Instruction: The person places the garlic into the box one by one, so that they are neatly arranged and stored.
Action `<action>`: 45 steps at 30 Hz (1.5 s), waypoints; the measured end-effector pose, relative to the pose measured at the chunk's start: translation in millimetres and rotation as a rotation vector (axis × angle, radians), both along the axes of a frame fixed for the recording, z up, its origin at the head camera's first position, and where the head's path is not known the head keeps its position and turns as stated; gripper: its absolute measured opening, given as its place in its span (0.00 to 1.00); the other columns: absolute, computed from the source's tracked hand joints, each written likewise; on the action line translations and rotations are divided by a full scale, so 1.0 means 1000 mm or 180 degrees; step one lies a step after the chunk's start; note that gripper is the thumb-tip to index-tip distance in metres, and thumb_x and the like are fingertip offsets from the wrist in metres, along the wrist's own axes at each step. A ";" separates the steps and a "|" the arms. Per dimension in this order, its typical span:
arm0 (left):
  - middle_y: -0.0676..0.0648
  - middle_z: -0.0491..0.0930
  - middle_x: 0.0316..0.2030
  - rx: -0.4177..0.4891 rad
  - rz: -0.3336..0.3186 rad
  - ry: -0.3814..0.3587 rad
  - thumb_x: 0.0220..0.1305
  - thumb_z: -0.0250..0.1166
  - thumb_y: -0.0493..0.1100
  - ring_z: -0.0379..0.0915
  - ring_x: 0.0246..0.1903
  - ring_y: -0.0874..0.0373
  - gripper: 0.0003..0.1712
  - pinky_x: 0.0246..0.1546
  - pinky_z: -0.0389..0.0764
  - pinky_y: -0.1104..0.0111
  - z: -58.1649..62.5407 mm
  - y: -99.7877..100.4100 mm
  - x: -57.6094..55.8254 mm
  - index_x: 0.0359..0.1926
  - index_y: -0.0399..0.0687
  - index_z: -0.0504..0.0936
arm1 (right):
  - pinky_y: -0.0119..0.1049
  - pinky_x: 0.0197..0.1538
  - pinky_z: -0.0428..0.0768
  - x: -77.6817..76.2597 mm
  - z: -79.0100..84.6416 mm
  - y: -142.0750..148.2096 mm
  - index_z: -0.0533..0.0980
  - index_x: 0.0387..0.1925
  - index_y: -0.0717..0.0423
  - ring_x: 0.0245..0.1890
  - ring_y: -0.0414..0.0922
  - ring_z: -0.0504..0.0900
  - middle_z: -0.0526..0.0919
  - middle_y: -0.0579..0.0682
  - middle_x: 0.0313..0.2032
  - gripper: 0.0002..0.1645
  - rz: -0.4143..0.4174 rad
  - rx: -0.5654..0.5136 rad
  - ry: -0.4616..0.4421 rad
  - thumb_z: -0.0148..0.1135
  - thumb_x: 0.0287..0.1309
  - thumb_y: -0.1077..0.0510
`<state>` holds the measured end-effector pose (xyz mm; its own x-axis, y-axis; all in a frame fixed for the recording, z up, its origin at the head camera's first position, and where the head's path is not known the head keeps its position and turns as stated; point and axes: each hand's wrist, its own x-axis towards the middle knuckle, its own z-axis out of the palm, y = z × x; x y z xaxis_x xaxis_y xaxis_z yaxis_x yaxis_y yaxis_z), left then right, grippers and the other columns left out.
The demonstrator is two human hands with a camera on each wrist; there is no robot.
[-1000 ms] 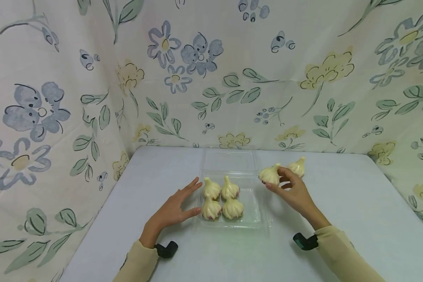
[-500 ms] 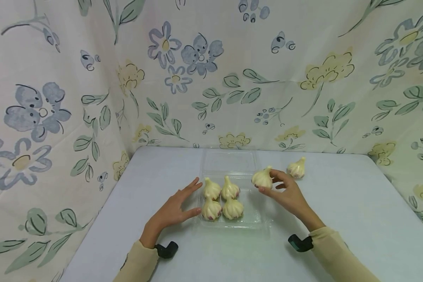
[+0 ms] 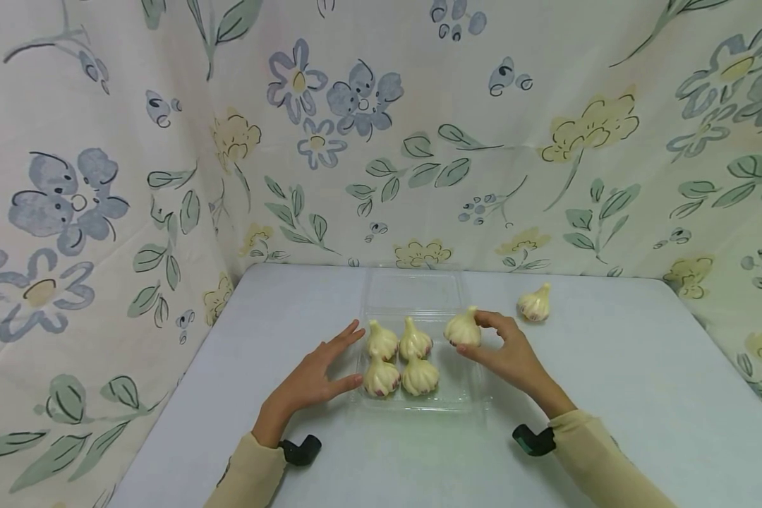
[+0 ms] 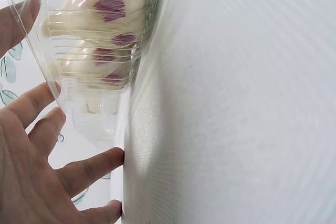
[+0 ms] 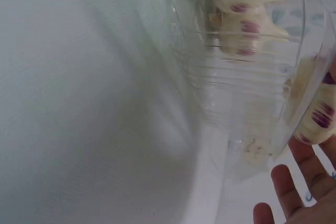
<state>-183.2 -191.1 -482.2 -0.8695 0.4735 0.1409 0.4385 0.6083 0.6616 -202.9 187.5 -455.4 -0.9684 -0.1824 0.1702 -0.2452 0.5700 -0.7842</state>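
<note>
A clear plastic clamshell box (image 3: 454, 381) lies with its lid folded back on the table. Several garlic bulbs (image 3: 420, 377) stand in two columns in its left and middle part. My right hand (image 3: 511, 360) pinches another garlic bulb (image 3: 463, 327) between thumb and fingers, over the box's back right area. In the right wrist view that held bulb (image 5: 320, 114) shows beyond the box's rim. My left hand (image 3: 317, 370) is spread at the box's left side, its fingertips (image 4: 56, 88) right at the rim in the left wrist view.
One more garlic bulb (image 3: 534, 303) sits on the white table (image 3: 622, 367) at the back right. The transparent lid (image 3: 413, 289) extends behind the box towards a floral curtain (image 3: 419, 141). Dark wrist devices (image 3: 301, 449) are worn at both sleeves.
My right hand has carried its garlic bulb leftward and slightly down, from beside the box's right edge to above its back right part. The left hand stays in place.
</note>
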 end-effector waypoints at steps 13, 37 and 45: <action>0.55 0.48 0.82 -0.0035 0.0030 0.0003 0.66 0.66 0.61 0.48 0.80 0.47 0.46 0.74 0.47 0.31 -0.002 0.000 -0.001 0.80 0.61 0.57 | 0.59 0.59 0.60 -0.004 -0.013 -0.008 0.79 0.60 0.56 0.61 0.57 0.71 0.84 0.54 0.54 0.38 0.0127 0.0301 0.0366 0.81 0.49 0.46; 0.56 0.47 0.82 -0.0025 0.0009 -0.0006 0.67 0.66 0.61 0.47 0.80 0.48 0.46 0.74 0.47 0.31 -0.004 0.000 -0.003 0.80 0.60 0.57 | 0.61 0.56 0.59 -0.005 -0.017 -0.012 0.80 0.60 0.54 0.59 0.59 0.70 0.84 0.57 0.56 0.39 0.0264 0.0593 0.0470 0.83 0.46 0.48; 0.56 0.47 0.82 -0.0042 0.0013 0.0013 0.66 0.66 0.60 0.48 0.80 0.47 0.46 0.73 0.48 0.30 -0.002 0.001 -0.002 0.80 0.60 0.58 | 0.62 0.56 0.60 -0.006 -0.017 -0.014 0.79 0.61 0.53 0.57 0.58 0.71 0.84 0.56 0.57 0.40 0.0296 0.0785 0.0458 0.82 0.46 0.46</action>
